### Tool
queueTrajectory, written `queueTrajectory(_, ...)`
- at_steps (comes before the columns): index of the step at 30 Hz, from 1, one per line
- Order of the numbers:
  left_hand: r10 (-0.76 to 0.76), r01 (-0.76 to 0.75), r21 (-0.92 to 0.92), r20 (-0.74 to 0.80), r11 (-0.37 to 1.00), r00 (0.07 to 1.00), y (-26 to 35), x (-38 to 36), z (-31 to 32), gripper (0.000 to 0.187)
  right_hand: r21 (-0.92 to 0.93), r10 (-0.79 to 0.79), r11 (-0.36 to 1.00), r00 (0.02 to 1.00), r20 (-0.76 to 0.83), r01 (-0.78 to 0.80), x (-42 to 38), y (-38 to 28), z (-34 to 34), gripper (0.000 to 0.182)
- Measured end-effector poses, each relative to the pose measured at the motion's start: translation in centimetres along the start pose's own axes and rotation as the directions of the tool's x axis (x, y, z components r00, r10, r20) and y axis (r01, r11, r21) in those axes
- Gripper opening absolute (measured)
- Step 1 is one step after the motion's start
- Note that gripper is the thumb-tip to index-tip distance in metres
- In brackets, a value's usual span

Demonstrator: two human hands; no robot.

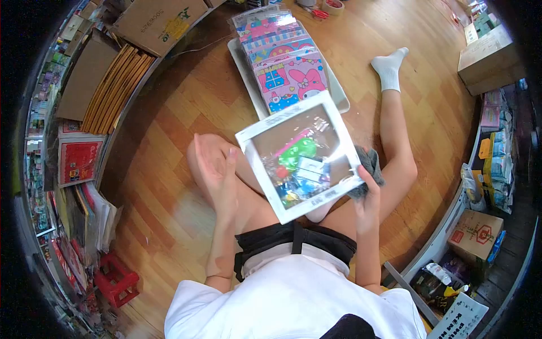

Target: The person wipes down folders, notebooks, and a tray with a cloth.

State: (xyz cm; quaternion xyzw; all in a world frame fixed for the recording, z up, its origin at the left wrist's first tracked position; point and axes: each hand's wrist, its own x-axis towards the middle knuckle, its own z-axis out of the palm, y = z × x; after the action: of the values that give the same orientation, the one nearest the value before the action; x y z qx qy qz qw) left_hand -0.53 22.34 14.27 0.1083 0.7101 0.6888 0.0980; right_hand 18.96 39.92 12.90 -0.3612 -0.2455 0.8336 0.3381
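Observation:
I sit on a wooden floor with my legs folded. My right hand (367, 189) grips the lower right corner of a clear plastic packet with a white border (298, 155); small colourful toys and a green item show inside. A grey cloth (370, 161) is bunched under the same hand. My left hand (217, 172) is open, palm up, just left of the packet and apart from it. Beyond the packet, a stack of similar colourful packets (285, 62) lies on a white tray (243, 68).
Flat cardboard sheets (113, 85) and a cardboard box (158, 20) lie at the upper left. Shelves with packaged goods (497, 152) and boxes (488, 56) line the right side. A red plastic stool (116, 279) stands at the lower left. A tape roll (333, 5) lies far ahead.

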Motion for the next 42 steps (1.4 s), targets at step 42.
queueTrajectory(42,-0.301,0.64,-0.702,0.566,0.311,0.767,-3.8,-1.5,1.7,0.06,-0.284,0.053,0.095,0.28,0.959,0.954,-3.3,7.1,6.8,0.064)
